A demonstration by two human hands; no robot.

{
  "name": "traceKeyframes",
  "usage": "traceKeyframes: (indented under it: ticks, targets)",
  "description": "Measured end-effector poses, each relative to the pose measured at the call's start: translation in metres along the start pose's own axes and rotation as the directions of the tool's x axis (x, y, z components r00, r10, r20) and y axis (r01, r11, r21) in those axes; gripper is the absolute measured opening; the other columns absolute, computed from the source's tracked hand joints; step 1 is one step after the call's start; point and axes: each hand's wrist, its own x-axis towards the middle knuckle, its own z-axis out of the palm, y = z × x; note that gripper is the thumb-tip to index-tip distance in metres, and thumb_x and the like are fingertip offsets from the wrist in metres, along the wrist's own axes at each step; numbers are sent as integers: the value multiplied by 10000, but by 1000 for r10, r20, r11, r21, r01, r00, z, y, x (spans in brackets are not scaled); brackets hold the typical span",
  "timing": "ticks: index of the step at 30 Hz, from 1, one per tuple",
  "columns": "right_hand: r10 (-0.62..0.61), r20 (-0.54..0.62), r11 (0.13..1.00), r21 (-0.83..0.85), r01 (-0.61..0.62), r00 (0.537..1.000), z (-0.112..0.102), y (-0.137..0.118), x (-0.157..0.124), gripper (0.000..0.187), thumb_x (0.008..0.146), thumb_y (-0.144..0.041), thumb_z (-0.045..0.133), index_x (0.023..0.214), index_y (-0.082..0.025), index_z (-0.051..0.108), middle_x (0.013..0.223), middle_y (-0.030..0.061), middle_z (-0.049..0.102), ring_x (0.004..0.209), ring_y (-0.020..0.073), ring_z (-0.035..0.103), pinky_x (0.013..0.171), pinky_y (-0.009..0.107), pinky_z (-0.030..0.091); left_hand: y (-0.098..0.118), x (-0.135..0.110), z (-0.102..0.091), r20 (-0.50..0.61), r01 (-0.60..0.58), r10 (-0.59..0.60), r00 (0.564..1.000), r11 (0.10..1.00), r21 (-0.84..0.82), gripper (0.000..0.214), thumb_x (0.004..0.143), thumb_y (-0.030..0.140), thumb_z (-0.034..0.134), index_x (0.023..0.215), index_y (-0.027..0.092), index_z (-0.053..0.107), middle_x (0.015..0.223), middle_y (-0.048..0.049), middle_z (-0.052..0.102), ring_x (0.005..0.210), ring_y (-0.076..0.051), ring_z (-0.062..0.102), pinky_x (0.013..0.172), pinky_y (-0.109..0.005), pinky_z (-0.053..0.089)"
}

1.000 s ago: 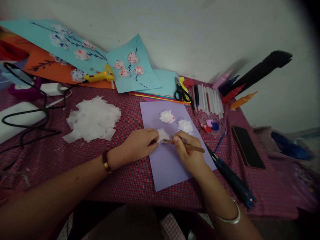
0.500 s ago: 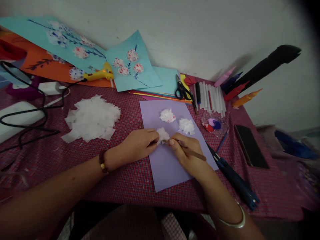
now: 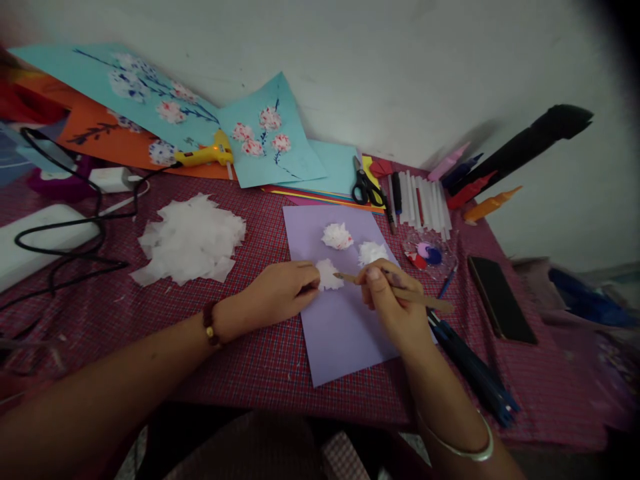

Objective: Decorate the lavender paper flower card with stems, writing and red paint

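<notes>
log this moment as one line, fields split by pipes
left hand: at left edge of white paper flower | right hand: holds slim brown tool, tip near flower's right edge | purple paper: beneath flower

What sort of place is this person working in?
Most likely a craft table, perhaps at home: there's a yellow glue gun, a pair of black-handled scissors and a turquoise blossom picture.

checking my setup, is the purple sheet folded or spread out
Spread: the purple sheet lies flat on the checked tablecloth, no fold showing, with three white paper tufts on it.
</notes>
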Motion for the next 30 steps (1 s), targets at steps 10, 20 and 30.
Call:
traceKeyframes:
  ticks: [10, 20, 30]
  targets:
    - [32, 82, 999, 7, -33, 996, -2, -2, 2, 456, 978, -474, 390, 642, -201, 531, 494, -48, 411, 454, 96, 388, 473, 247, 307, -20, -5, -21, -182, 174, -198, 963, 975, -139, 135, 857, 251, 547, 760, 173, 598, 680, 25, 586, 606, -103, 522, 588, -243, 368]
    - [47, -51, 998, 54, -44, 998, -6, 0, 0, 443, 968, -481, 427, 638, -203, 528, 499, -47, 405, 437, 93, 360, 442, 247, 272, -10, -8, -20, -126, 136, -165, 978, 968, -209, 112, 841, 273, 588, 820, 171, 629, 701, 24, 609, 610, -97, 540, 583, -228, 387]
    - [66, 27, 990, 126, -69, 997, 3, 0, -1, 441, 966, -487, 431, 649, -202, 544, 471, -52, 417, 414, 86, 354, 429, 236, 271, 3, -3, -3, -126, 111, -135, 983, 977, -180, 115, 775, 247, 649, 850, 170, 607, 669, 37, 564, 585, -101, 498, 556, -232, 345]
